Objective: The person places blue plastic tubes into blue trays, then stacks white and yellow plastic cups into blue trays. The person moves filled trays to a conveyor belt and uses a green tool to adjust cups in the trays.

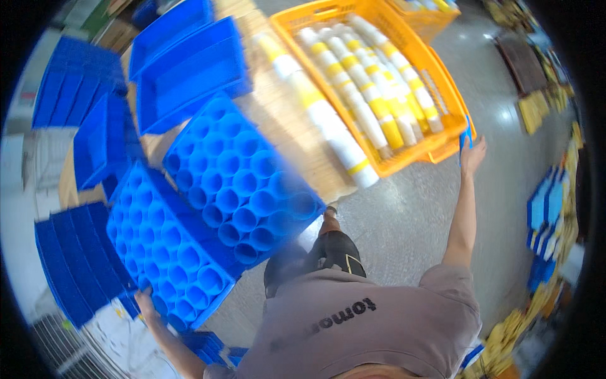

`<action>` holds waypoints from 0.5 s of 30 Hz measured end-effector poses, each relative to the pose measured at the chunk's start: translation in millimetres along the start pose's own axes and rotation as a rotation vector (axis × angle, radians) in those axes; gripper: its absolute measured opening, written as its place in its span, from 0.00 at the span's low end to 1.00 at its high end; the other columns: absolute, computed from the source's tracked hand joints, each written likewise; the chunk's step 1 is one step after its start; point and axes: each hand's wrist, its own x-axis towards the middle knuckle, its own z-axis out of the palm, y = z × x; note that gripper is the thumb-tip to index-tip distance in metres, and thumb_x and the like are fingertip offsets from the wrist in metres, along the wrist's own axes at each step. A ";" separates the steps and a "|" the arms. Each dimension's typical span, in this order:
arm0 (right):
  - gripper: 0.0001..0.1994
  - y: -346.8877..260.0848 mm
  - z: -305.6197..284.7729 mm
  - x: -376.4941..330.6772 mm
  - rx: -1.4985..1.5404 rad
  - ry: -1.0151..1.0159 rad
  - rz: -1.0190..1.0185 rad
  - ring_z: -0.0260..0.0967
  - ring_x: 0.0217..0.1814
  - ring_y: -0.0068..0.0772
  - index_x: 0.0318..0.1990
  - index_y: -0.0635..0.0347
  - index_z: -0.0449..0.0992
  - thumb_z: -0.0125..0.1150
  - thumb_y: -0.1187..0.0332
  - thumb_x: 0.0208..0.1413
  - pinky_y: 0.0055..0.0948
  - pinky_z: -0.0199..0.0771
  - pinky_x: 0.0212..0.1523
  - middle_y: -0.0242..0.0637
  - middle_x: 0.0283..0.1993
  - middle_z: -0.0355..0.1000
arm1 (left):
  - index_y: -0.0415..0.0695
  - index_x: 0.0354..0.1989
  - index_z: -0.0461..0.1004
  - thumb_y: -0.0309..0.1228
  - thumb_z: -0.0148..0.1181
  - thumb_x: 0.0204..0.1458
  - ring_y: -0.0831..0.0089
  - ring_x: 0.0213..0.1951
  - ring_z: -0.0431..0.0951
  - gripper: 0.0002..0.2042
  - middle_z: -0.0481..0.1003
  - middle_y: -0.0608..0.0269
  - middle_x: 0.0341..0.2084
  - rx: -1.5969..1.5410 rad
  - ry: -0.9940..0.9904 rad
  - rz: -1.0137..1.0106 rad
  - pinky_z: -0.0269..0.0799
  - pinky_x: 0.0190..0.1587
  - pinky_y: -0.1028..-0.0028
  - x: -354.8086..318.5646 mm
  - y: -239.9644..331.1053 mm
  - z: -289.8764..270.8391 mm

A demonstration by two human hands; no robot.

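Note:
My left hand grips the near corner of a blue tray with many round cells at the lower left. A second blue celled tray sits against it, higher and to the right. My right hand reaches out to the right and touches a small blue piece at the corner of an orange crate. The crate holds several white tubes with yellow bands. One longer white and yellow tube lies outside the crate on a wooden table.
Empty blue bins stand on the table's far left. Stacked blue trays lie at the lower left. A second orange crate is at the top. Blue and yellow boxes line the grey floor on the right.

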 end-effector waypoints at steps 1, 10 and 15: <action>0.27 -41.3 -3.9 4.2 0.238 -0.024 -0.090 0.70 0.58 0.49 0.63 0.65 0.66 0.63 0.64 0.58 0.43 0.71 0.57 0.54 0.56 0.72 | 0.34 0.51 0.75 0.25 0.59 0.47 0.61 0.46 0.78 0.20 0.78 0.54 0.46 -0.070 0.015 -0.023 0.71 0.51 0.63 -5.9 3.0 12.6; 0.35 -403.7 -115.8 -179.1 1.262 -1.630 -0.135 0.50 0.76 0.45 0.71 0.62 0.57 0.35 0.42 0.69 0.38 0.50 0.73 0.48 0.73 0.54 | 0.36 0.55 0.74 0.38 0.59 0.57 0.65 0.47 0.77 0.22 0.79 0.53 0.44 -0.072 -0.293 0.110 0.73 0.52 0.66 -46.3 75.5 195.1; 0.37 -419.8 -149.5 -194.3 1.069 -1.590 -0.313 0.56 0.72 0.46 0.72 0.58 0.53 0.35 0.38 0.68 0.47 0.57 0.71 0.48 0.72 0.57 | 0.32 0.71 0.42 0.56 0.64 0.52 0.52 0.62 0.68 0.52 0.64 0.40 0.63 -0.678 -0.485 -0.182 0.67 0.63 0.58 -75.3 96.8 209.5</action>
